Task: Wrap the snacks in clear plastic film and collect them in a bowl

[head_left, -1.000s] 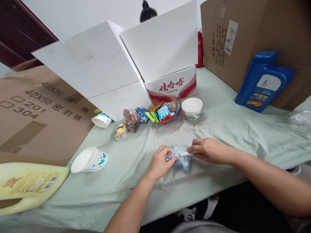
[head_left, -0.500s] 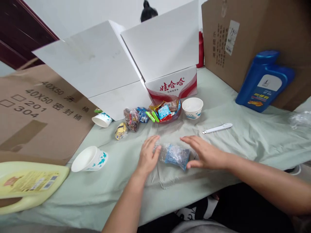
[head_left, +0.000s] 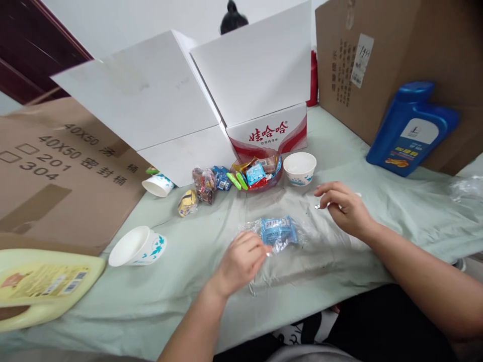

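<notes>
A blue packet in clear plastic wrap [head_left: 279, 231] lies on the cloth in front of me. My left hand [head_left: 243, 259] is at its near left side, fingers curled together at the edge of the wrap; the pinch itself is partly hidden. Over to the right, my right hand [head_left: 345, 208] is above a white utility knife [head_left: 317, 206], with fingers bent and apart. That hand covers most of the knife, leaving its tip and far end in sight. The knife still lies on the table.
Behind are a bowl of wrapped snacks [head_left: 260, 181], a paper cup [head_left: 300, 168] and loose snack packs [head_left: 206, 183]. Another paper cup [head_left: 139, 246] and a yellow jug [head_left: 49, 286] stand left. A blue bottle [head_left: 411, 130] is right. Boxes [head_left: 267, 130] line the back.
My right hand has left the packet and moved right, over the utility knife. My left hand has come nearer and curled its fingers. The packet has turned and shifted slightly.
</notes>
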Demonstrator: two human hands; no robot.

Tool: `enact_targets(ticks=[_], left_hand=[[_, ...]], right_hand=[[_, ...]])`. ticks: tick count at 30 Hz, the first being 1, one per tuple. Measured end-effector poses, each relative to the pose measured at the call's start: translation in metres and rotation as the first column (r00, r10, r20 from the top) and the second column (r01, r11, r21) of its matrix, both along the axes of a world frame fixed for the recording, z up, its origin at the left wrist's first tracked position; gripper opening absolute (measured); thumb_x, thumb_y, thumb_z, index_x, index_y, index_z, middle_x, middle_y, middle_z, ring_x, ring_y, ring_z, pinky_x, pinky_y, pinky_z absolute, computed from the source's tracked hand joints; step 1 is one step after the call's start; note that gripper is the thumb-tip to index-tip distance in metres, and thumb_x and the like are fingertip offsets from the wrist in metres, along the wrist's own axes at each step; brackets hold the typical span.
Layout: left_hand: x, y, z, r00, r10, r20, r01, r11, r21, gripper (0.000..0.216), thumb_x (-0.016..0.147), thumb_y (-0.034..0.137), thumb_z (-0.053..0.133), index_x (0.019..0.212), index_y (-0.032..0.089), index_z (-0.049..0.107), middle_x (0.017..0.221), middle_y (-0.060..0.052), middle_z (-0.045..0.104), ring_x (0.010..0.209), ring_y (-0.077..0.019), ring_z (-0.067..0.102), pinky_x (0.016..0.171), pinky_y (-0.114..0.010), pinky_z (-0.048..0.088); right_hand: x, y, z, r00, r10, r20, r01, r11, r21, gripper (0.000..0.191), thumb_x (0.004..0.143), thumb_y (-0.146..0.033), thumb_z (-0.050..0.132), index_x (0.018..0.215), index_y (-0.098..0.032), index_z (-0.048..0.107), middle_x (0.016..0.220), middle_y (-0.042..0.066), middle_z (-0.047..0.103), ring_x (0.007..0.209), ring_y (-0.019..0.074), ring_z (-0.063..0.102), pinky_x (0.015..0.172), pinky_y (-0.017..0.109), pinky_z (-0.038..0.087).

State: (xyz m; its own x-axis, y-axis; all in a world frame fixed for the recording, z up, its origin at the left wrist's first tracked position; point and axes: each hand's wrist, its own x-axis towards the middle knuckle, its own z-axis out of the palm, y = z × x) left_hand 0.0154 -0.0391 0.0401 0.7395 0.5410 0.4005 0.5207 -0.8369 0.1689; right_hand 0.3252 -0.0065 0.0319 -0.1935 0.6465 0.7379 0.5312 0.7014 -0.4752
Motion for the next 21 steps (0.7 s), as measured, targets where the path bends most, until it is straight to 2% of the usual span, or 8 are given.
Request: enact_targets(ticks=[2,4,7,11,14,17,19,21], left_hand=[[0.006,-0.015,0.005,0.981,-0.092,-0.170,0.056,0.977,-0.206,0.014,0.093,0.018,0.055,0.087,0.021,0.068,0.079,0.000,0.065,0.079,-0.0157,0.058,0.074,-0.031,0.044],[0.009,-0.026,0.008,0.943,-0.145,-0.298,0.028,0.931,-0.364,0.006,0.089,0.025,0.063,0.090,0.024,0.069,0.083,0.001,0.066,0.084,-0.0166,0.060,0.077,-0.031,0.044],[0.012,-0.033,0.013,0.918,-0.122,-0.378,-0.078,0.877,-0.474,0.014,0.086,0.036,0.068,0.094,0.024,0.070,0.090,0.000,0.066,0.090,-0.0193,0.062,0.080,-0.032,0.048],[0.011,-0.027,0.012,0.910,0.115,-0.398,-0.290,0.863,-0.414,0.020,0.093,0.025,0.055,0.111,0.021,0.064,0.111,-0.005,0.063,0.090,-0.0199,0.066,0.080,-0.034,0.054],[0.009,-0.021,0.004,0.847,0.272,-0.457,-0.430,0.856,-0.287,0.041,0.090,0.017,0.056,0.131,0.021,0.051,0.132,-0.010,0.054,0.088,-0.0227,0.069,0.076,-0.039,0.057],[0.006,-0.016,-0.006,0.817,0.337,-0.468,-0.473,0.856,-0.208,0.062,0.082,0.015,0.067,0.139,0.023,0.042,0.142,-0.013,0.047,0.100,-0.0279,0.068,0.081,-0.043,0.058],[0.004,-0.015,-0.010,0.831,0.362,-0.423,-0.463,0.871,-0.164,0.081,0.076,0.015,0.074,0.144,0.026,0.033,0.149,-0.015,0.039,0.117,-0.0323,0.060,0.089,-0.046,0.055],[0.003,-0.015,-0.012,0.846,0.384,-0.370,-0.455,0.882,-0.123,0.099,0.070,0.017,0.080,0.149,0.030,0.021,0.157,-0.016,0.025,0.128,-0.0363,0.051,0.094,-0.050,0.053]], right_hand=[[-0.002,-0.007,0.004,0.997,0.062,-0.052,-0.062,0.998,-0.005,0.032,0.077,0.003,0.041,0.086,-0.023,0.057,0.099,0.006,0.064,0.101,0.0210,0.061,0.085,0.037,0.049],[-0.010,-0.016,0.010,0.969,0.246,0.011,-0.244,0.967,-0.072,0.034,0.081,0.000,0.040,0.100,-0.022,0.058,0.102,0.008,0.065,0.100,0.0193,0.062,0.084,0.035,0.050],[-0.024,-0.028,0.016,0.816,0.514,0.263,-0.422,0.842,-0.337,0.033,0.086,-0.006,0.041,0.109,-0.019,0.061,0.098,0.008,0.069,0.089,0.0177,0.065,0.075,0.029,0.049],[-0.036,-0.036,0.017,0.621,0.573,0.535,-0.199,0.775,-0.600,0.021,0.088,-0.018,0.050,0.096,-0.019,0.069,0.079,0.005,0.071,0.069,0.0181,0.065,0.062,0.028,0.041],[-0.038,-0.037,0.017,0.565,0.534,0.629,-0.032,0.776,-0.630,0.018,0.087,-0.020,0.053,0.089,-0.020,0.071,0.077,0.006,0.073,0.070,0.0195,0.066,0.061,0.028,0.038],[-0.039,-0.036,0.018,0.532,0.462,0.710,0.090,0.802,-0.590,0.013,0.084,-0.022,0.060,0.092,-0.019,0.070,0.081,0.006,0.074,0.073,0.0214,0.068,0.060,0.028,0.036],[-0.039,-0.036,0.018,0.538,0.391,0.747,0.134,0.835,-0.533,0.027,0.081,-0.028,0.068,0.106,-0.017,0.067,0.088,0.008,0.074,0.075,0.0234,0.069,0.059,0.028,0.035],[-0.039,-0.035,0.014,0.569,0.289,0.770,0.174,0.873,-0.456,0.056,0.078,-0.036,0.073,0.127,-0.014,0.056,0.090,0.011,0.074,0.076,0.0252,0.069,0.057,0.028,0.036]])
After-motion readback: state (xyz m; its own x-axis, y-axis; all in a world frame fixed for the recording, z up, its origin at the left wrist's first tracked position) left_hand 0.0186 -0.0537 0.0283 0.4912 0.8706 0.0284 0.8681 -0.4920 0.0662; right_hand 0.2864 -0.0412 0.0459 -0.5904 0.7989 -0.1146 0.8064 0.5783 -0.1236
